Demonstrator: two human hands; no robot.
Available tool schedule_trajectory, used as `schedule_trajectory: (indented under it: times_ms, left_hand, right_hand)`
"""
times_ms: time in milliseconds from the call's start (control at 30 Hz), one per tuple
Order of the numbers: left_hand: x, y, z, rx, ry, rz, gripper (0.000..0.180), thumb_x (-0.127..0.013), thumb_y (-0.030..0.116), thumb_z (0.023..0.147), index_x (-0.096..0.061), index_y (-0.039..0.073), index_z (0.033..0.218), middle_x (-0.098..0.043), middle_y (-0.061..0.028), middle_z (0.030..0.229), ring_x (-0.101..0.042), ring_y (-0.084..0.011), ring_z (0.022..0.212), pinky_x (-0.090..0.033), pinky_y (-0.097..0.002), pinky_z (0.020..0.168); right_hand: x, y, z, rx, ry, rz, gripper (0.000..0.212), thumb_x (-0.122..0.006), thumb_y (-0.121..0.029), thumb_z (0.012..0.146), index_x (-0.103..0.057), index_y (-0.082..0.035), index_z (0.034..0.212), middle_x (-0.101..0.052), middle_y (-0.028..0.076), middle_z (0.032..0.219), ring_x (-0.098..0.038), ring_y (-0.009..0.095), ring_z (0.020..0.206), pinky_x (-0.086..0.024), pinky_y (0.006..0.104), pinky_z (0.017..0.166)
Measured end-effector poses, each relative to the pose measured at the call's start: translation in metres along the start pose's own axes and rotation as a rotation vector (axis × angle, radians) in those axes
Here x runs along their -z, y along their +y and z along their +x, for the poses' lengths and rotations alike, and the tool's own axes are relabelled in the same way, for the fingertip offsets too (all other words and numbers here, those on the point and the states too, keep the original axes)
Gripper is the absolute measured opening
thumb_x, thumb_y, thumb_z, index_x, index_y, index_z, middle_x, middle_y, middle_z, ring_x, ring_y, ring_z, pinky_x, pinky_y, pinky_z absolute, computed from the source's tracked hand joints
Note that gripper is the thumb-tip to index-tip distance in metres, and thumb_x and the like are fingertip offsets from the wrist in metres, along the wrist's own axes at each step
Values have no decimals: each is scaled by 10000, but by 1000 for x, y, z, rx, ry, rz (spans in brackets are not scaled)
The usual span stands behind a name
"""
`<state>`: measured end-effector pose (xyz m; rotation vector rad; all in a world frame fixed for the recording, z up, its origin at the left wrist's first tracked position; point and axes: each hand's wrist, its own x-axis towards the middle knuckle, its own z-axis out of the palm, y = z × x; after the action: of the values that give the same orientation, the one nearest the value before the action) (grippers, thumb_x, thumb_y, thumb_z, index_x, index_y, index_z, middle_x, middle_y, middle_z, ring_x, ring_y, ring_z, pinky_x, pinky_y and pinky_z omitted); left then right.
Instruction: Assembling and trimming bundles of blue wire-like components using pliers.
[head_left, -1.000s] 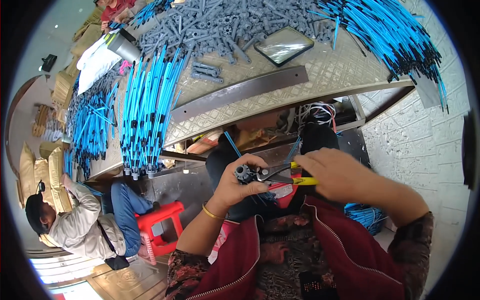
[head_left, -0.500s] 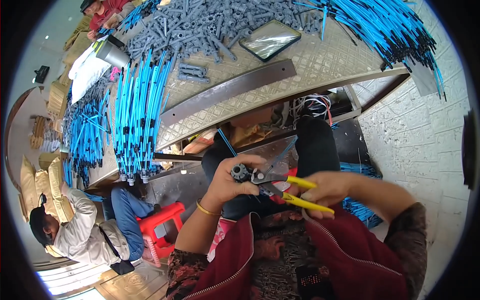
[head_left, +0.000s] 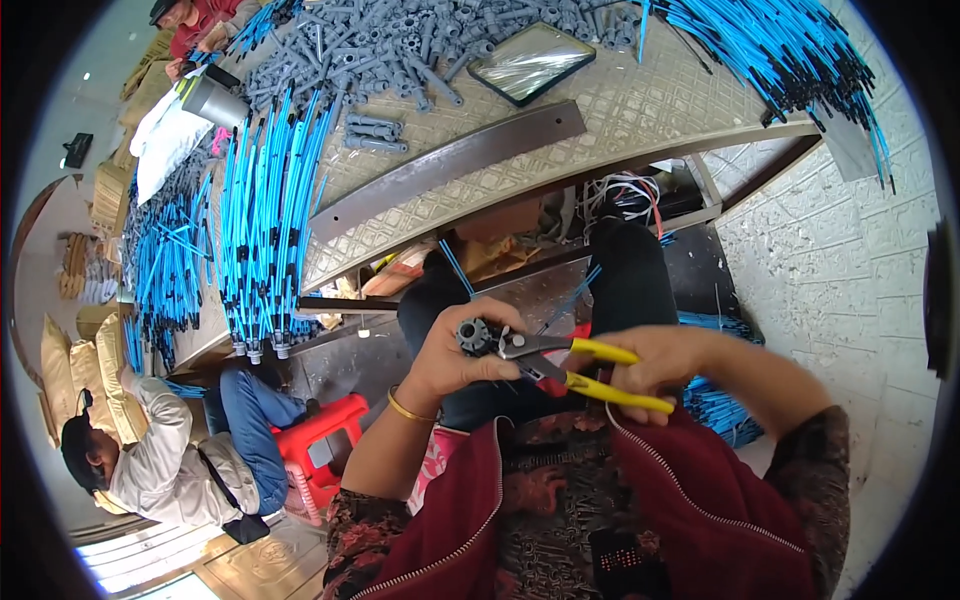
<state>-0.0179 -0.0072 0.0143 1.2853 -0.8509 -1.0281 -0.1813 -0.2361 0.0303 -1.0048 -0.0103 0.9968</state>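
Note:
My left hand (head_left: pixel 447 350) is closed around a grey plastic fitting (head_left: pixel 474 337), its round ribbed end facing up beside my thumb. My right hand (head_left: pixel 655 372) grips a pair of pliers (head_left: pixel 620 393) by the yellow handles, which stand apart. The dark metal jaws reach left to the fitting near my left thumb and fingertips; whether they bite on it, I cannot make out. Both hands are held over my lap, between my knees and the front of my red vest.
Ahead, the table (head_left: pixel 640 130) bears a heap of grey fittings (head_left: pixel 380 50), a flat metal bar (head_left: pixel 450 168) and a glass-like panel (head_left: pixel 530 62). Bundles of blue rods (head_left: pixel 275 220) lie left, more blue rods (head_left: pixel 770 60) right. A co-worker (head_left: pixel 165 450) sits left, by a red stool (head_left: pixel 320 440).
The pliers have turned slightly, their handles a little higher toward the table. My left hand keeps its hold on the fitting. The whole view has shifted a little.

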Motion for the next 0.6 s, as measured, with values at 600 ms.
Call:
schedule_trajectory:
  times_ms: [600]
  left_hand:
    - [-3, 5, 6, -21, 143, -89, 460, -844, 220, 593, -614, 21, 938, -588, -28, 951, -536, -112, 872, -419, -248, 788]
  right_hand:
    - [-4, -26, -5, 249, 294, -730, 480, -505, -150, 872, -327, 9, 1288, -620, 154, 822, -633, 233, 691, -503, 317, 620]
